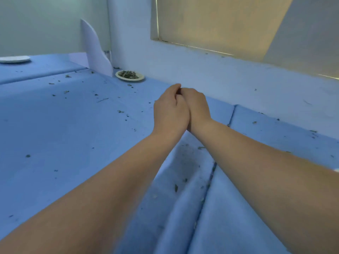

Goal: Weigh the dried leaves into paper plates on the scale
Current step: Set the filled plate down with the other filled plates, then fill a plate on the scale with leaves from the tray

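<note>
My left hand (169, 110) and my right hand (197, 107) are pressed side by side above the blue cloth, fingers curled inward and fingertips meeting. I see nothing held; the space between the palms is hidden. Beyond them, near the wall, a small paper plate (129, 75) holds a heap of dried leaves (128, 74). Another paper plate (14, 59), white and seemingly empty, lies at the far left edge. No scale is in view.
A blue cloth (64, 125) covers the tables, with folds and a seam (211, 173) under my right forearm. Leaf crumbs are scattered over it. A curved white sheet (93, 48) stands upright by the corner. A wall ledge (238, 79) runs along the right.
</note>
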`<action>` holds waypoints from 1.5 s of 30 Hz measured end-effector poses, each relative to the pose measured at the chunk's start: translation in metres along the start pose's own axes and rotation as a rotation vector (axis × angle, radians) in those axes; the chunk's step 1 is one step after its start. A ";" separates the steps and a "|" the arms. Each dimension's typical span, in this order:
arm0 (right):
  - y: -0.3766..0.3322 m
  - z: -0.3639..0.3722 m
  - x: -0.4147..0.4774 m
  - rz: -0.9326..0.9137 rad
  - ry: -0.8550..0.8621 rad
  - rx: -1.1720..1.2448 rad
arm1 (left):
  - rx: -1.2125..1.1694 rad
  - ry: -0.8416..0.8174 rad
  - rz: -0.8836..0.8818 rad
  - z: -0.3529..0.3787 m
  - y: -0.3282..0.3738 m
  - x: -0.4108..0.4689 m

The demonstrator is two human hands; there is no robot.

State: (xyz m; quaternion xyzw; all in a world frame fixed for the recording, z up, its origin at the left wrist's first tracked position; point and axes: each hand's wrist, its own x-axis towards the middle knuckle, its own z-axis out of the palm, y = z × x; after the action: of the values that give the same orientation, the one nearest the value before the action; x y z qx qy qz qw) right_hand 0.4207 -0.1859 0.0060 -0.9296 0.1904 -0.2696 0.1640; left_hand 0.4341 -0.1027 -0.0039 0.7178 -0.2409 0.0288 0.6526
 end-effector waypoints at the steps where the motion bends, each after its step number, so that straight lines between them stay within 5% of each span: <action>1: -0.001 -0.020 -0.020 0.026 0.034 0.077 | -0.046 -0.002 -0.010 0.003 0.016 -0.018; 11: 0.035 -0.169 -0.195 0.227 0.221 0.329 | -0.405 -0.146 -0.059 0.063 0.119 -0.185; 16: 0.089 -0.228 -0.303 0.344 0.324 0.293 | -0.364 -0.323 0.044 0.104 0.142 -0.252; 23: 0.199 -0.299 -0.411 0.518 0.408 0.049 | 0.011 -0.493 0.396 0.177 0.178 -0.295; 28: 0.262 -0.314 -0.449 0.633 0.256 -0.228 | 0.263 -0.492 0.588 0.222 0.197 -0.295; 34: 0.271 -0.303 -0.450 0.757 0.026 -0.570 | 0.674 -0.522 0.674 0.254 0.207 -0.285; 45: 0.270 -0.296 -0.448 0.733 0.068 -0.632 | 1.010 -0.522 0.920 0.265 0.212 -0.263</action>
State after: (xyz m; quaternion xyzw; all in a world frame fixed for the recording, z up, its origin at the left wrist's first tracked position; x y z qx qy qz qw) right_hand -0.1686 -0.2837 -0.0635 -0.7964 0.5830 -0.1532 -0.0485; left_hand 0.0486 -0.2807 0.0599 0.7409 -0.6232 0.2355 0.0852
